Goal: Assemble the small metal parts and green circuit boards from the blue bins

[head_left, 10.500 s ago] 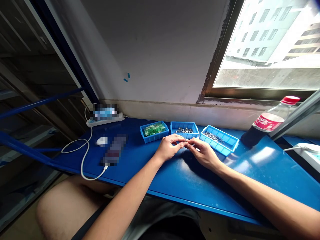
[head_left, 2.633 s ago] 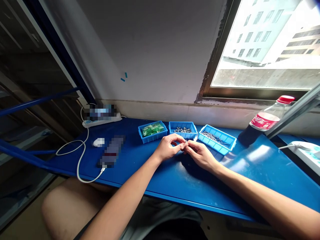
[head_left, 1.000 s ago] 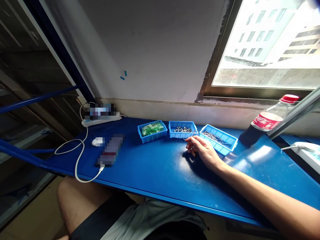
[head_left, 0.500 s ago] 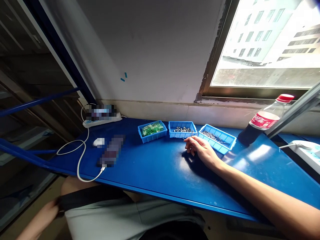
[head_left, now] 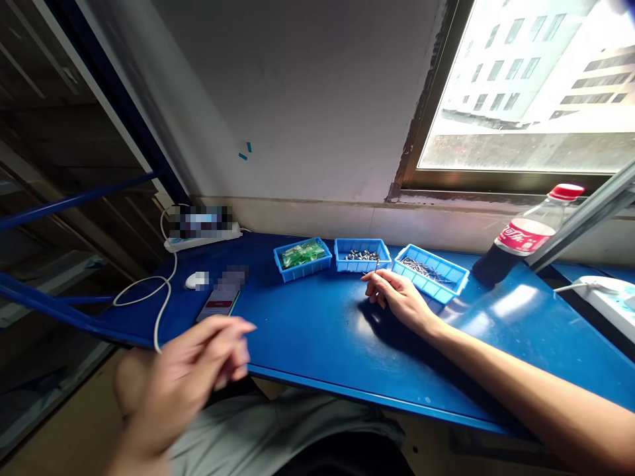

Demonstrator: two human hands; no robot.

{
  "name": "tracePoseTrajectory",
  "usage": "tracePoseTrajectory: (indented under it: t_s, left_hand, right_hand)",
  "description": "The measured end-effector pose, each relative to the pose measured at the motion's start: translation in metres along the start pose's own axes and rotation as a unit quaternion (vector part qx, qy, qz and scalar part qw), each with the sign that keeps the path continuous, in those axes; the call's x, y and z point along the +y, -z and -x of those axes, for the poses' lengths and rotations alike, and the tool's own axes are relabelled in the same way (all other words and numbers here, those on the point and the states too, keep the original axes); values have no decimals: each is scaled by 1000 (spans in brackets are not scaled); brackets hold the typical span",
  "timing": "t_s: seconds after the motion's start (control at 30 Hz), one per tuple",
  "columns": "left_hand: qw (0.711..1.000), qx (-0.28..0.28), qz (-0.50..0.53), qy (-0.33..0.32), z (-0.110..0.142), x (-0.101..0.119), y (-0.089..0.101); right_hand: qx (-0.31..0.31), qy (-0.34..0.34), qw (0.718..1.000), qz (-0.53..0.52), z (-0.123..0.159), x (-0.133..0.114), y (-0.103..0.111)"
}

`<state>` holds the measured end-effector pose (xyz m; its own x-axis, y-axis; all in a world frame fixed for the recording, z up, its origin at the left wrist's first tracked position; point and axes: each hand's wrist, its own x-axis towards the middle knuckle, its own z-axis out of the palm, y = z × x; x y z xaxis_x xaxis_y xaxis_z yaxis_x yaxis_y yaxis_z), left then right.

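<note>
Rod, thin and dark, pinched in right hand, left hand blurred, fingers bent, grip unclear

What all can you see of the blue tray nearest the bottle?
The tray is light blue, rectangular and open-topped, with ribbed walls that look like plastic. It sits upright, turned at an angle, on the blue table, between the middle tray and the bottle. Thin metal pieces lie mostly toward its left end. The right hand overlaps its near side; whether they touch is unclear.
</note>
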<state>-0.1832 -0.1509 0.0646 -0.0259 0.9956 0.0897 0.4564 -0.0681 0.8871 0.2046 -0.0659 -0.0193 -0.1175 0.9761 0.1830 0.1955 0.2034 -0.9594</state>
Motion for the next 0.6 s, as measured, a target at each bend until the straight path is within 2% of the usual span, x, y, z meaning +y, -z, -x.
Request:
tracePoseTrajectory:
  t_s: [0.07,0.13,0.17,0.23,0.33,0.47,0.53,0.6]
  left_hand:
    - [990,-118,7,-80,-29,38,-69]
    - [973,-160,-14,-164,-62,58,-126]
    - [965,-178,-19,-191,-78,62,-149]
    - [950,-217,-20,-224,-104,62,-181]
    - [945,-254,44,-200,-131,52,-206]
    - [920,-309,195,-144,-148,38,-223]
    - [917,-306,202,-157,-152,32,-227]
    - [918,-272,214,-193,-154,27,-229]
  right_hand:
    - [-6,22,999,28,3,-2,-2]
    - [-3,42,998,47,5,-4,-2]
    - [1,53,997,54,6,-5,-2]
    - [13,69,995,69,7,-6,-1]
    - [35,82,992,88,5,-3,4]
    - [41,71,993,85,-1,5,9]
    - [39,61,995,71,-2,10,10]
    - [29,53,996,65,-3,13,9]
